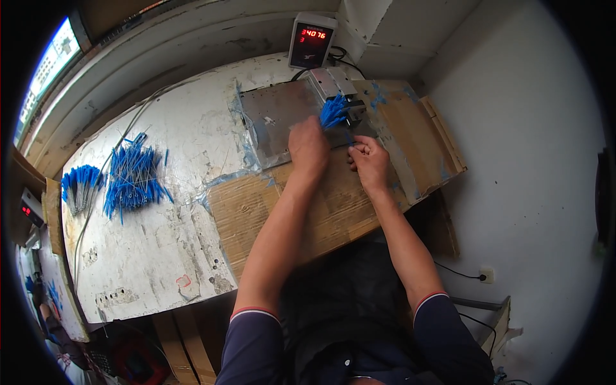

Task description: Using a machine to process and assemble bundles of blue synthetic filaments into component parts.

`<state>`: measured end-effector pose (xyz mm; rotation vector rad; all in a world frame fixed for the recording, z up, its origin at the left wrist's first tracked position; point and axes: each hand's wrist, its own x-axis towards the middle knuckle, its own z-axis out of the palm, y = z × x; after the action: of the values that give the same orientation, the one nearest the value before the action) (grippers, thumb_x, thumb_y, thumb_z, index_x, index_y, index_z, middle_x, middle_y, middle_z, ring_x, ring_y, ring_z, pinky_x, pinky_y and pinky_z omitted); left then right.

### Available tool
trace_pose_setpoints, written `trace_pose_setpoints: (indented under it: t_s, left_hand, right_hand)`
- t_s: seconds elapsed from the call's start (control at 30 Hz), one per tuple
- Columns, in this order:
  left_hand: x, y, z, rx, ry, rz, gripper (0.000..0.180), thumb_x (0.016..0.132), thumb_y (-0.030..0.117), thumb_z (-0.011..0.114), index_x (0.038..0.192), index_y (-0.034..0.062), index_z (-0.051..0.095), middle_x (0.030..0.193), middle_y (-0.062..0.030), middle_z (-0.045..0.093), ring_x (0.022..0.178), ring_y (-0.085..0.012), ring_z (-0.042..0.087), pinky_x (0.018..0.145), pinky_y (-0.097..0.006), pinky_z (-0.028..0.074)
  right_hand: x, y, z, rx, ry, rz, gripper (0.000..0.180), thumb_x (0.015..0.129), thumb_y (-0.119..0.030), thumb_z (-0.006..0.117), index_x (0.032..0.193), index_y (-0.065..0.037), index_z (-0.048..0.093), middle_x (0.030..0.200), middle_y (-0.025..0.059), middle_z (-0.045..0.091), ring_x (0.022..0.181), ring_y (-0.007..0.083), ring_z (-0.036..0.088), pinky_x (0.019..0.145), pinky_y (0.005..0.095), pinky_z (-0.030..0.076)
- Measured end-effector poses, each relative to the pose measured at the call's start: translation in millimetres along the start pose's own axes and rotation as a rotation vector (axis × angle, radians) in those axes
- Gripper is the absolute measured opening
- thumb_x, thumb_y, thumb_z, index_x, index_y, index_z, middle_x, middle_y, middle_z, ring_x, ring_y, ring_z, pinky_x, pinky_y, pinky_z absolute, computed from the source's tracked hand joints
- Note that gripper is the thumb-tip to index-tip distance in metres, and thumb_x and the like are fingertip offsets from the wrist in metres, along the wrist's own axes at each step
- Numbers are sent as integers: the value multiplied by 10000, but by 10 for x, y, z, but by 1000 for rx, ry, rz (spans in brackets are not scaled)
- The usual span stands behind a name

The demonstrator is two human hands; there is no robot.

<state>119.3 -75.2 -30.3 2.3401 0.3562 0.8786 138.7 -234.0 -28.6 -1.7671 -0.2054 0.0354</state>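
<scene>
Up at twelve o'clock on the worn white table (160,256), beside a flat grey metal plate (276,122): a bunch of thin blue plastic sticks (333,110), fanned out like a little brush and sitting against a small grey metal machine block (333,83).

Left hand (308,149): knuckles up, fingers curled and pressed together, reaching to the bottom of the blue bunch. Touching it, most likely, but fingertips hidden, so cannot tell for sure.

Right hand (368,160): at four o'clock from the bunch, just beside it, closed in a loose fist, thumb and first finger pinching something very thin and blue. Too small to say more.

Probably very light, these sticks. Thin, a bit bendy, smooth, and easy to spill when loose. Best held around the middle of the bunch with a soft squeeze, all together, or one at a time by the end with two fingertips.

Under both hands: flat brown cardboard (321,212) taped to the table.

Behind the machine, at twelve o'clock: a small grey counter box with red glowing numbers (311,42).

Far off at nine o'clock: a big loose heap of the same blue sticks (131,179), and a smaller tidy bundle of blue sticks (80,186) further left. Both well apart from the hands.
</scene>
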Motion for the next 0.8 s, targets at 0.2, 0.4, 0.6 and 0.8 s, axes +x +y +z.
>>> trace_pose_setpoints:
  t_s: [0.2,0.4,0.6,0.8]
  left_hand:
    - [-21,4,-17,96,-35,66,148,828,30,540,949,34,625,892,-153,677,859,-355,636,790,-452,488]
    - [10,32,5,98,-32,53,147,818,40,550,950,33,615,891,-160,676,860,-356,638,787,-452,489]
    - [13,-18,-5,-1,-11,-118,135,856,73,582,982,31,602,914,-183,683,916,-372,653,802,-491,502]
    - [22,18,19,-81,90,-143,106,856,54,547,940,52,612,859,-205,664,839,-430,647,743,-542,501]
  right_hand:
    - [-74,-140,-18,-170,71,-2,130,879,-80,702,962,19,687,793,54,685,635,96,625,560,282,511]
    - [-100,-85,-61,-663,109,-313,97,853,-71,712,904,0,669,818,127,701,693,259,684,663,371,537]
    - [-118,-53,-104,-582,-22,-411,118,840,-36,705,947,-20,659,842,127,693,754,262,693,688,375,546]
    - [240,-12,-2,-380,151,-207,123,805,-63,715,906,-20,658,797,100,691,723,223,681,682,351,530]
